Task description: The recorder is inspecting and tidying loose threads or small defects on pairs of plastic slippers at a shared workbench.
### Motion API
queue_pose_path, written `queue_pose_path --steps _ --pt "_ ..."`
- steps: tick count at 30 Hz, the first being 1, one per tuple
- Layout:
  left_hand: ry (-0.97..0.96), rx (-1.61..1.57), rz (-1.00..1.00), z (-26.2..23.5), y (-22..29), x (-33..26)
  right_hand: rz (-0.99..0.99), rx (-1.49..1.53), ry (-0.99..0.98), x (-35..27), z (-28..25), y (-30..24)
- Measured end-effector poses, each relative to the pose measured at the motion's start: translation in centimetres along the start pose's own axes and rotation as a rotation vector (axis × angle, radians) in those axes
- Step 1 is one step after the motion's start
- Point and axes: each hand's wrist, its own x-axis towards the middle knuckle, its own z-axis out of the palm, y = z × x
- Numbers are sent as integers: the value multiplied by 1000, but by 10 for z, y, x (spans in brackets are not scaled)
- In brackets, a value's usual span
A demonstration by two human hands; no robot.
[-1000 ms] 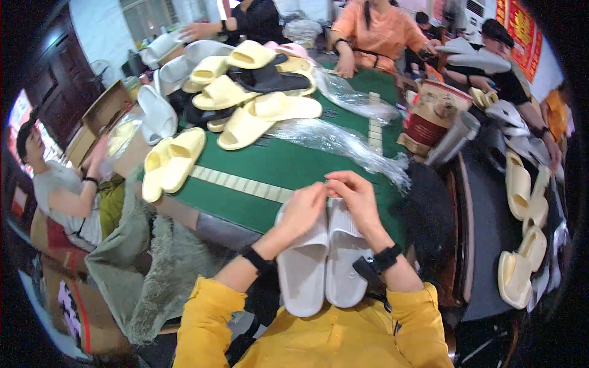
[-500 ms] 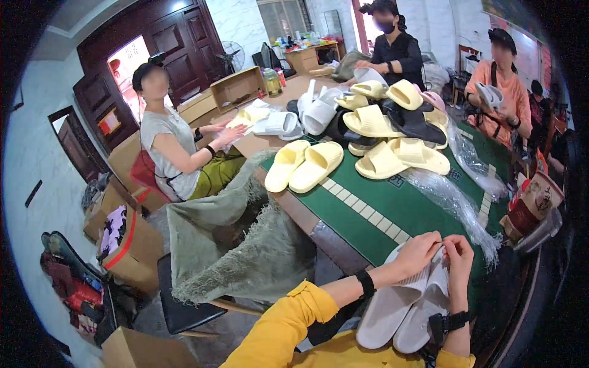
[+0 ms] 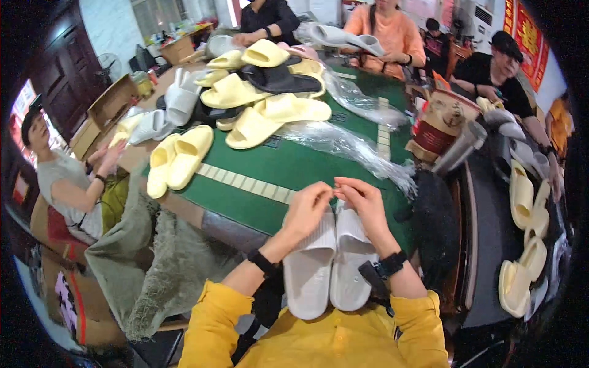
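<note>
Grey slippers, one pair. Side by side, straps and toes to the front, heels against the yellow top; toes at the near edge of the table.

Left hand: over the left toe, fingers curled, thumb and forefinger pinched. Right hand: over the right toe, fingertips drawn together close to the left's. Anything between them: too small to tell.

Condition of work: pair matched and aligned; finger work at the toes judged under way, not finished. No wrapping visible on the pair. Remaining, by appearance: a loose heap of yellow slippers, black slippers and others, mid-table. One yellow pair set apart at the table's left edge.

Containers:
- Clear bags, bunched beside the heap; no slipper seen inside.
- Paper bag, brown and red, upright at the table's right; contents hidden.
- Metal tumbler, tilted, just beside it; contents not visible.
- Sack, grey-green, frayed, left of the person; inside not readable.
- Carton, lower left, red band; purple item at it, whether inside cannot be told.
- Open box, far left; contents unclear.
</note>
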Motion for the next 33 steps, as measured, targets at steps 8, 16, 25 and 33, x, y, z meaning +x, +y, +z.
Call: queue_pose_path --steps 8,16,25,33 --pt "42 5 93 3 3 2 85 9 16 1 0 2" --pt "-9 14 22 0 7 0 36 -90 24 -3 1 -3" --pt "25 9 64 2 4 1 74 -149 -15 -2 3 -5" --pt "16 12 27 2 5 2 85 -137 -9 -3 4 -8"
